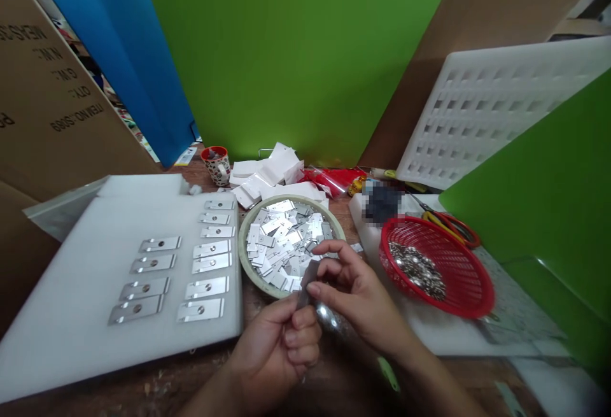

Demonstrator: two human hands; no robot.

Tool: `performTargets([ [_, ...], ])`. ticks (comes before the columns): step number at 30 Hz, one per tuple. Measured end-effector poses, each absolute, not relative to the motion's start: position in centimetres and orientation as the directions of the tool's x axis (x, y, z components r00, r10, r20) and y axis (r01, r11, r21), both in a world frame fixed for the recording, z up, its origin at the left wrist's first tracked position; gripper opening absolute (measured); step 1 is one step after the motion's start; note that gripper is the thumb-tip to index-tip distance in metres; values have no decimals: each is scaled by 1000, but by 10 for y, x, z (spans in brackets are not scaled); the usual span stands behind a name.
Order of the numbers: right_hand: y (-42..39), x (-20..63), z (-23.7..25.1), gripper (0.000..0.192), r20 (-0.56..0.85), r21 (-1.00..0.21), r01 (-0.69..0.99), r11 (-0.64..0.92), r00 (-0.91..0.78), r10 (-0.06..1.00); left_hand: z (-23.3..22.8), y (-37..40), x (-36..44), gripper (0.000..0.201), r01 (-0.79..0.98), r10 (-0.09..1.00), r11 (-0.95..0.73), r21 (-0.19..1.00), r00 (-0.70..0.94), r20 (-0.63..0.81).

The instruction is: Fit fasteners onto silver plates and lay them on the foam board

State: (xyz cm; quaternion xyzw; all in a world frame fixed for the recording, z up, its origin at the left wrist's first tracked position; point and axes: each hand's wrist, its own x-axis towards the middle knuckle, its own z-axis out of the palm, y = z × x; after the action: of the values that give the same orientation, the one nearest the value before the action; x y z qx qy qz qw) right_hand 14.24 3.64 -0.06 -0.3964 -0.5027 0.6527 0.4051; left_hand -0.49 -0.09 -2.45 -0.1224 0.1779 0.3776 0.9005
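Note:
My left hand (281, 347) is closed around the lower end of a small flat metal plate (309, 277), held upright in front of me. The thumb and fingers of my right hand (356, 293) pinch the upper part of the same plate. Just beyond my hands sits a round pale basin (244, 258) heaped with loose silvery plates (281, 239). To the left, several similar plates (207, 286), each with a small round piece on it, lie in two columns on a white foam block (71, 283). A shiny rounded metal object (329, 318) is partly hidden below my right hand.
On the right, a red plastic basket (470, 277) holds many small shiny metal parts (417, 270). Scissors (458, 229) lie behind it. A patterned cup (217, 169) and white paper pieces (272, 172) stand at the back, before a green panel (296, 54). Cardboard (62, 98) rises at left.

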Motion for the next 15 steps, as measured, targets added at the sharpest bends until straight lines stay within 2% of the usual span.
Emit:
performTargets([
  [3, 38, 140, 3, 34, -108, -986, -76, -146, -375, 921, -25, -1, -7, 25, -732, 659, 678, -61, 643, -391],
  [5, 38, 140, 4, 31, -100, -993, -18, -115, -373, 923, -24, -2, -8, 12, -724, 666, 690, 1, 635, -392],
  [6, 39, 140, 4, 30, -97, -995, 18, -97, -365, 926, -23, -3, -9, 9, -714, 675, 696, 72, 617, -405],
  [8, 39, 139, 4, 28, -88, -994, 95, -58, -350, 933, -21, -5, -12, 14, -678, 728, 673, 296, 534, -430],
  [10, 41, 138, 4, 24, -87, -985, 170, -28, -350, 933, -17, -8, -19, 27, -595, 829, 559, 578, 387, -404],
  [12, 41, 135, 6, 21, -95, -972, 234, -8, -363, 927, -9, -10, -28, 32, -440, 909, 415, 796, 244, -338],
  [15, 39, 125, 11, 21, -135, -957, 290, -13, -405, 904, 4, -12, -47, 23, -229, 944, 321, 919, 150, -293],
])
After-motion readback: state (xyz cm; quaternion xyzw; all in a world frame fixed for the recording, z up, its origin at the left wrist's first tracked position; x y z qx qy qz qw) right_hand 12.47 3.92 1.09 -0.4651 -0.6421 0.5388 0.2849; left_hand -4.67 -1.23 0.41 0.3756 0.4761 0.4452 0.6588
